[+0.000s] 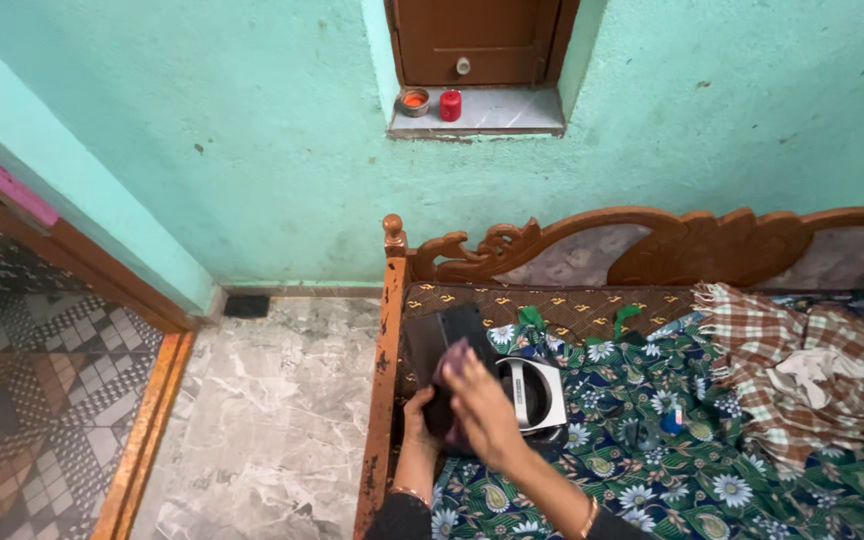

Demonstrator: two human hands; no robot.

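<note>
Both hands work a dark flat case at the carved wooden bed (389, 330) edge.
Left hand (418, 408) grips the dark flat case (442, 345) from below; right hand (480, 405) lies spread flat on it, beside a white-and-black headset (537, 392). So near the edge, the case could slip floorward.

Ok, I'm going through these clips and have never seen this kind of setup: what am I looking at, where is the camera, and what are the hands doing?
There is no machine here. A person wears one camera on the head, so the single picture looks down over their own two bare hands. They lean over a bed with a carved brown wooden headboard, covered by a dark blue and green flowered sheet. The left hand grips a dark flat rectangular case from below. The right hand presses a small purplish cloth against it. Beside them lies a white and black boxy device. A brown and white checked cloth is bunched further right. On the window ledge in the turquoise wall stand a small red pot and a round tin of orange powder.
</note>
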